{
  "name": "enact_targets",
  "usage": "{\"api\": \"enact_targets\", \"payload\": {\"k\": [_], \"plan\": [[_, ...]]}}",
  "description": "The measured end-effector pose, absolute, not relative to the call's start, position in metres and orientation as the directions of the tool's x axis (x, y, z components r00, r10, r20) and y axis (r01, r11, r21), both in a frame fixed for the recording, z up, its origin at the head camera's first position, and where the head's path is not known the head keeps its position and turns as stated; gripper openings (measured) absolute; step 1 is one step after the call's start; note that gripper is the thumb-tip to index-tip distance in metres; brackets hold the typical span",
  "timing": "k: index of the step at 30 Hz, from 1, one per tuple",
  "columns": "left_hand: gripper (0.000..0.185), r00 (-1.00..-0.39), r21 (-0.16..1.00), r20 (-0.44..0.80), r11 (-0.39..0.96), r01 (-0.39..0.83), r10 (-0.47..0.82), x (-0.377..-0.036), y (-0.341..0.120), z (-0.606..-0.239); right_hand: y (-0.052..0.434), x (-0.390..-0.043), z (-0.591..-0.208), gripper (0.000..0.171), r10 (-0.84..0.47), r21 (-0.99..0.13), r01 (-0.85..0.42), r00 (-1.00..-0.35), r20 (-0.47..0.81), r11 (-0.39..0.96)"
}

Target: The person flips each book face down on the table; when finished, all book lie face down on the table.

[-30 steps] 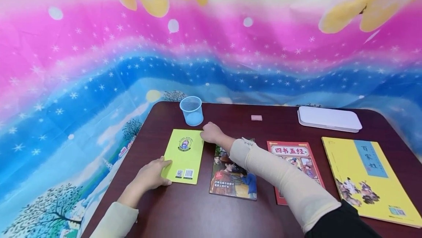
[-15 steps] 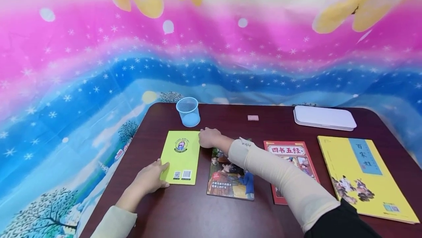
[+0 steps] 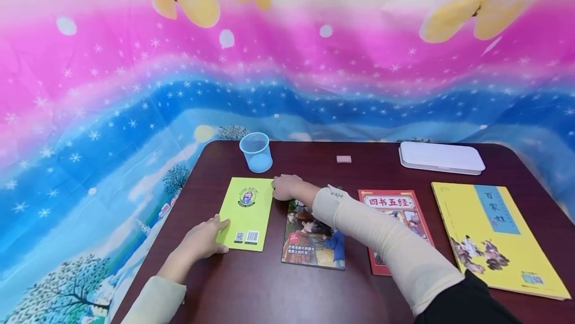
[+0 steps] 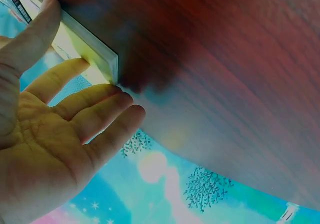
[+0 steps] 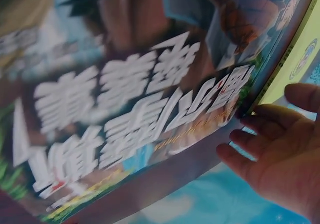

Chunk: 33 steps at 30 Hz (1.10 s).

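A yellow-green book [image 3: 244, 214] lies on the table, its face printed with a round logo and a barcode. At its lower left edge is my left hand [image 3: 202, 239]; the thumb lies at the near edge and the fingers extend along the left side. In the left wrist view, those fingers [image 4: 90, 107] look relaxed, with the tips against the book's corner. My right hand [image 3: 287, 187] reaches across to the book's upper right corner. The right wrist view has its loosely bent fingers [image 5: 255, 144] right at the book's edge, beside an illustrated dark-covered book [image 3: 310, 244].
A red book [image 3: 400, 204] lies partly under the right forearm, with a larger yellow book [image 3: 489, 264] farther right. Along the back stand a blue mesh pen cup [image 3: 257, 157], a small pink eraser [image 3: 343, 159] and a white case [image 3: 442, 157]. A printed curtain [image 3: 314, 89] hangs behind.
The head view has shifted slightly. My right hand has slid a little toward me along the yellow-green book's right edge; the left hand keeps its place at the book.
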State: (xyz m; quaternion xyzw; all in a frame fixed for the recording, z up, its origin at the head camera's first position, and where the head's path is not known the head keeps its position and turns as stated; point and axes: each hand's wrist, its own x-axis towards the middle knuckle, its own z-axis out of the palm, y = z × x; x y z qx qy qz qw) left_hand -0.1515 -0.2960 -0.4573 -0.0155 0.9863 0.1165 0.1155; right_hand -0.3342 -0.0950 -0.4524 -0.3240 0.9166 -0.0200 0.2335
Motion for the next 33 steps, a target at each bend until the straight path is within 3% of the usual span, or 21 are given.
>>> {"api": "enact_targets", "payload": {"k": [4, 13, 17, 22, 29, 33], "plan": [[0.075, -0.973, 0.247, -0.232, 0.968, -0.056, 0.003, -0.145, -0.289, -0.459, -0.077, -0.329, -0.454, 0.049, -0.652, -0.270, -0.597, -0.643, -0.402, 0.755], [0.058, -0.998, 0.295, -0.066, 0.955, -0.006, 0.015, -0.142, -0.275, -0.466, -0.038, -0.306, -0.455, 0.053, -0.767, -0.341, -0.688, -0.588, -0.255, 0.641], [0.057, -0.996, 0.305, -0.083, 0.952, -0.003, 0.024, -0.144, -0.266, -0.470, -0.016, -0.300, -0.461, 0.052, -0.768, -0.361, -0.682, -0.607, -0.205, 0.636], [0.055, -0.992, 0.232, -0.082, 0.970, 0.078, 0.100, -0.155, -0.255, -0.462, 0.016, -0.302, -0.462, 0.051, -0.737, -0.345, -0.663, -0.658, -0.155, 0.665], [0.057, -0.975, 0.180, -0.011, 0.960, 0.215, 0.221, -0.182, -0.239, -0.430, 0.047, -0.313, -0.430, 0.053, -0.677, -0.279, -0.636, -0.732, -0.078, 0.720], [0.057, -0.968, 0.161, 0.022, 0.954, 0.251, 0.251, -0.193, -0.229, -0.413, 0.053, -0.311, -0.412, 0.052, -0.678, -0.272, -0.642, -0.733, -0.060, 0.717]]}}
